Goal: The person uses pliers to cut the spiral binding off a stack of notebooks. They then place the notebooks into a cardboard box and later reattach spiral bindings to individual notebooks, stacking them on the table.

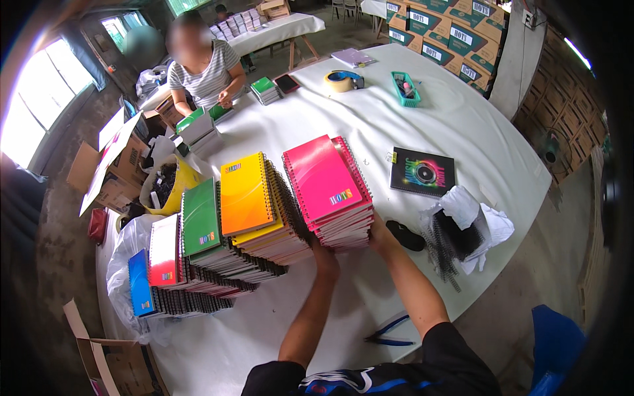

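Item: pink notebook stack (333, 198) on table (462, 125). Your left hand (325, 254) and right hand (382, 232) clasp its near end, squaring it; next, judged: align beside yellow stack (254, 204).

There is a single view — a wide fisheye camera worn on the person's head, looking steeply down and forward over a white table (462, 125). It sits close above the work: the person's own forearms enter from the lower edge, and the stack of pink notebooks (330, 191) lies near the middle of the picture. The view faces across the table toward a seated co-worker (206, 66) at the far side, with stacked cartons (449, 33) at the upper right and a bright window (39, 99) at the left. Straight edges bend toward the rim, and the corners go dark — no second view shares the scene.
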Motion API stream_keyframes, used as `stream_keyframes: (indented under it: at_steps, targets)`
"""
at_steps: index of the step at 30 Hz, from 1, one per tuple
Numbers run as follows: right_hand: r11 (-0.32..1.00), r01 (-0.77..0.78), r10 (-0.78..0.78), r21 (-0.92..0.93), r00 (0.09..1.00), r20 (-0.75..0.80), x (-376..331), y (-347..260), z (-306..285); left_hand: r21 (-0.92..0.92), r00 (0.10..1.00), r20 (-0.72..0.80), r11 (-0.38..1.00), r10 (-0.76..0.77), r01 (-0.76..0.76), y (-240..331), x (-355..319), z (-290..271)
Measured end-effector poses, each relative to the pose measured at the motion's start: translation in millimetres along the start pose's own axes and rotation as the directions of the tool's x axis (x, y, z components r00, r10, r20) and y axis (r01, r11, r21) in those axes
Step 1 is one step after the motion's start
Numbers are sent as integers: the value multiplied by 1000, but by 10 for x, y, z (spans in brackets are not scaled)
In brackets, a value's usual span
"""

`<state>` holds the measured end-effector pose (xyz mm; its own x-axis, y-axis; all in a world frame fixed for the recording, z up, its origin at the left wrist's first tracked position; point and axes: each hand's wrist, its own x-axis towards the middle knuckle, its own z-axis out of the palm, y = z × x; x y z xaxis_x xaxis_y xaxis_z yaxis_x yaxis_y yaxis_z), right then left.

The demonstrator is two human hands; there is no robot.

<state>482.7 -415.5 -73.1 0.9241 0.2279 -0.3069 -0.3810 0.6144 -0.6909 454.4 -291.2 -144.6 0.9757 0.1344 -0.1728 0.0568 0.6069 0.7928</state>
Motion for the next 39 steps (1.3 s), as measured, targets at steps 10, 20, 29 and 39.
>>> stream_keyframes:
  at_steps: [10,20,29,39]
  targets:
    - [993,-69,75,-91,995,67,267,176,95,509,927,218,846,-305,158,345,-1824,-201]
    - [910,411,-406,-55,857,-316,-2368,305,-1044,469,627,756,825,-191,-314,575,-2306,-88]
    - [552,834,38,8,-16,-999,-6111,2882,-2284,338,243,937,834,-252,-437,533,-2626,381]
    - [585,811,232,2,-165,-959,-5903,2107,-2966,312,-40,917,778,-396,-546,-850,-2634,2629]
